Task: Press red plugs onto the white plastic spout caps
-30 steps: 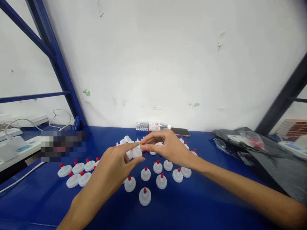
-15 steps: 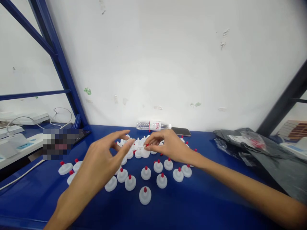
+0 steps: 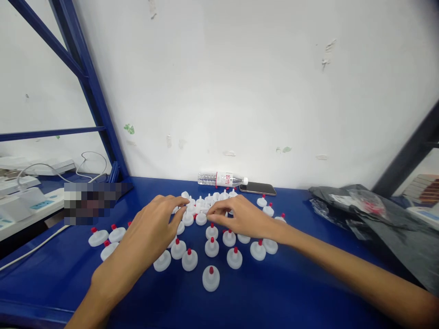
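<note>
My left hand reaches over the blue table with thumb and index finger apart, beside a cluster of white nozzle caps. Those in the cluster mostly show bare white spouts. My right hand is curved on the cluster's other side, its thumb and fingertips slightly apart with nothing visible between them. Close to its fingertips sits a bare white nozzle cap. Just below stands a nozzle cap with a red tip. Several more red-tipped nozzle caps stand upright nearer to me. Small red tips lie partly hidden among the cluster.
A clear water bottle lies near the wall, with a phone next to it. Dark plastic bags cover the right side. White power strips and a cable are at the left, near the blue rack post.
My right hand has let go of a red-tipped nozzle cap, which now stands on the table. My left hand has moved slightly right, towards the bare caps. The view has shifted a little.
</note>
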Demonstrator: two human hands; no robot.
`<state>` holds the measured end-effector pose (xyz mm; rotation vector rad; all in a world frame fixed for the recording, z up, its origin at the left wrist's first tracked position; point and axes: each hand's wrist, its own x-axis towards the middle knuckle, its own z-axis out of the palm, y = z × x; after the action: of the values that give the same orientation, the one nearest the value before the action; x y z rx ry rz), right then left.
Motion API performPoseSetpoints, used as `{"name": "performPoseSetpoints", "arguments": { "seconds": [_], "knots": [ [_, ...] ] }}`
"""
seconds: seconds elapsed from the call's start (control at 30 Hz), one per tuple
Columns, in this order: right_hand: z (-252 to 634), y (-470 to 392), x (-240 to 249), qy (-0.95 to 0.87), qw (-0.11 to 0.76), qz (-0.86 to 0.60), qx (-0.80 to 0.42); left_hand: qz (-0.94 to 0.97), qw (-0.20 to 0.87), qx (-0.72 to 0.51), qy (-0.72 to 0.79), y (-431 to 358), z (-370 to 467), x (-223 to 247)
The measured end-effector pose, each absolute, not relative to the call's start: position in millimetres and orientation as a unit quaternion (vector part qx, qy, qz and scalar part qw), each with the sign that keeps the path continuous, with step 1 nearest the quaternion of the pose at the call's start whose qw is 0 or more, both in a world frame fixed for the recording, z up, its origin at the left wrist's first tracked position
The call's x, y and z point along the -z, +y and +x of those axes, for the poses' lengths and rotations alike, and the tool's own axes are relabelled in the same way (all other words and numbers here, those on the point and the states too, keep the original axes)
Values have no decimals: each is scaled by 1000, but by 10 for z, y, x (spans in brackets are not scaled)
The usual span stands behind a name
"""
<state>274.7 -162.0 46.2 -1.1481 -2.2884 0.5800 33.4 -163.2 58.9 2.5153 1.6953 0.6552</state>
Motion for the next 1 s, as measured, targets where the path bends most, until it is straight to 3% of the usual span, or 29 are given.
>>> {"name": "performPoseSetpoints", "arguments": {
  "seconds": [0.2,0.5,0.87,1.0],
  "knots": [
    [2794,-1587,-518,-838,277,-443,-161,877,7,-121,464,-1545,349,-446],
    [2797,-1586,-521,-843,268,-444,-145,885,2,-87,457,-1645,345,-467],
    [2876,-1555,-577,-843,271,-442,-141,896,5,-150,417,-1483,390,-401],
    [2827,-1640,-647,-833,292,-388,-264,890,2,-295,348,-1558,412,-480]
  ]
}}
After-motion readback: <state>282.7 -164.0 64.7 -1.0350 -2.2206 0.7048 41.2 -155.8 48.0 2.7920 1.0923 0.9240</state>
